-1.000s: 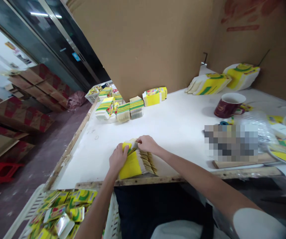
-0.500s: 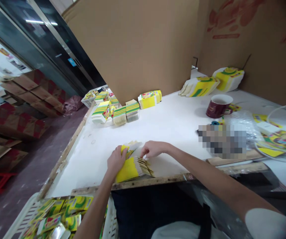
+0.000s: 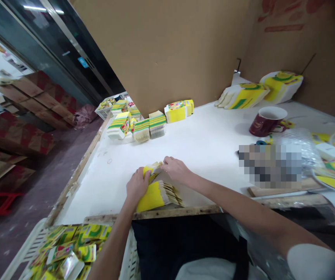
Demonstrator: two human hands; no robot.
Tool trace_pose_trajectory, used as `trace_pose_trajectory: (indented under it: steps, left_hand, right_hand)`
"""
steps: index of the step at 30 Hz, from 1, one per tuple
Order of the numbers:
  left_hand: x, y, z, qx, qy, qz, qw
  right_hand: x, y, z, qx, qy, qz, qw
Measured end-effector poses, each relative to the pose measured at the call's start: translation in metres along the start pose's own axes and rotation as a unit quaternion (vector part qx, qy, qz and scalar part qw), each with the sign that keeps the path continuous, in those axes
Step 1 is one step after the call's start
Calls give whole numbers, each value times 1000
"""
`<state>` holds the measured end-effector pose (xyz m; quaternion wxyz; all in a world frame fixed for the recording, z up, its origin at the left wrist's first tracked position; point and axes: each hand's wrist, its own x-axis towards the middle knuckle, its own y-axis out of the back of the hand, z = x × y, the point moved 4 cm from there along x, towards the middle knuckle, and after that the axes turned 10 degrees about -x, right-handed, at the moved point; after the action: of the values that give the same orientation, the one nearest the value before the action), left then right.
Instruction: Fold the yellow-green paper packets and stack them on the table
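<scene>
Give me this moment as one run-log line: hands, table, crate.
left hand: on yellow stack | right hand: at stack's far end, grip unclear | table: maroon mug at right | crate: holds yellow-green packs

At lower centre we see a stack of flat cartons (image 3: 150,197), plain yellow with pale edges. Left of centre, we find bundles (image 3: 157,124) striped green, yellow and cream. At right, the mug (image 3: 262,125) shows maroon outside and white inside; across the middle we see a white tabletop (image 3: 199,140). We see a brown cardboard panel (image 3: 284,50) with red print at upper right, a red stool (image 3: 8,201) at lower left, and yellow-and-green packets (image 3: 93,231) at bottom left.
</scene>
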<state>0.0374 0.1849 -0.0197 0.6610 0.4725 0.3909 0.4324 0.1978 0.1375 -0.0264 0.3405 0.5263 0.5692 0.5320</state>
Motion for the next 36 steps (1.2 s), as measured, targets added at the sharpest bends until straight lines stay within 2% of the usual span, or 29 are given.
trace_pose_trajectory:
  steps: [10,20,31,36]
  left_hand:
    - [-1,2,2,6,-1,8,1000]
    - [-3,4,3,6,1,16,1000]
    - [-2,3,1,10,2,14,1000]
    - [-2,4,2,10,-5,6,1000]
  right_hand:
    - [16,-4,-12,-49,-15,17,999]
    - [-7,0,-14,-63,-5,52,997]
    - [17,-8,-12,-24,-62,23,997]
    - [26,-15,-10,18,-118,6,993]
